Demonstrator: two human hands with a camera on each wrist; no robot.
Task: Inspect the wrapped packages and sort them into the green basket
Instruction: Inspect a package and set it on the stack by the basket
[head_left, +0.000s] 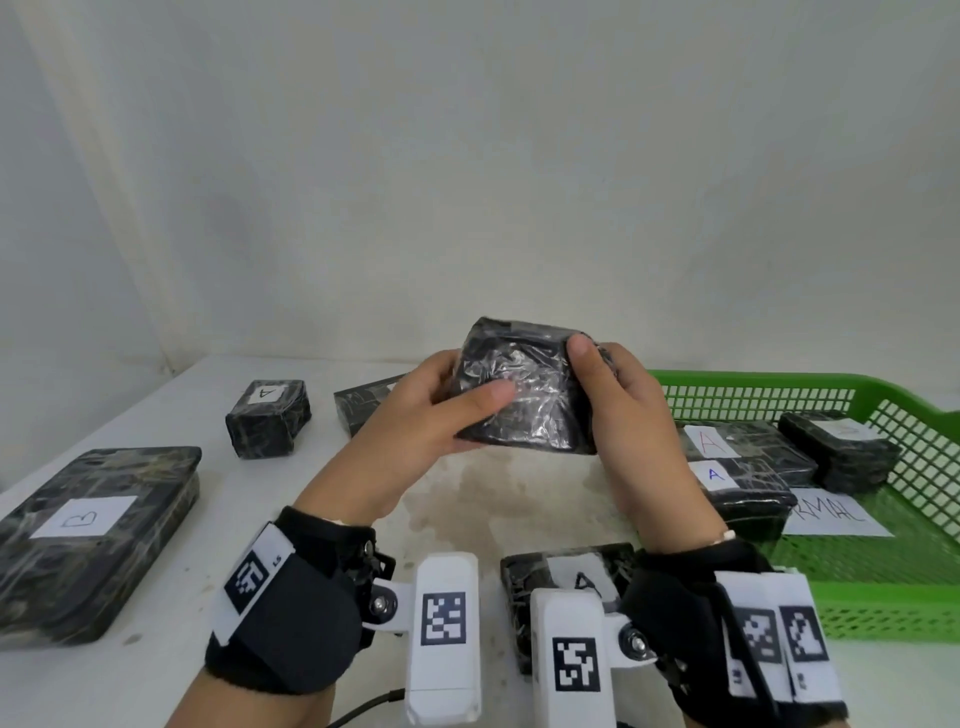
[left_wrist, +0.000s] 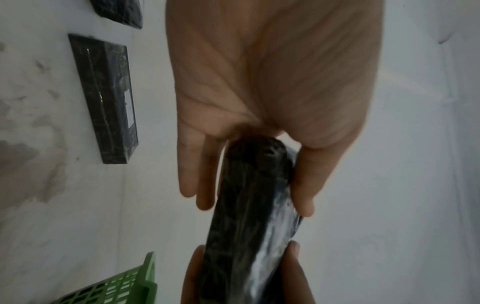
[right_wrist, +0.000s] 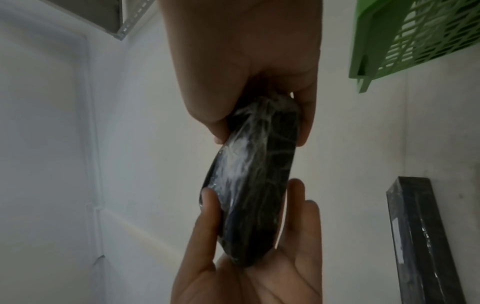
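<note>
At centre frame in the head view, my left hand (head_left: 415, 415) and right hand (head_left: 628, 410) grasp a black, film-wrapped rectangular package (head_left: 524, 395) from opposite ends, thumbs on its near face and fingers behind, raised above the white table (head_left: 171, 675). At right, the green plastic lattice basket (head_left: 883, 597) contains three similar wrapped packages; others lie at left and lower centre.
</note>
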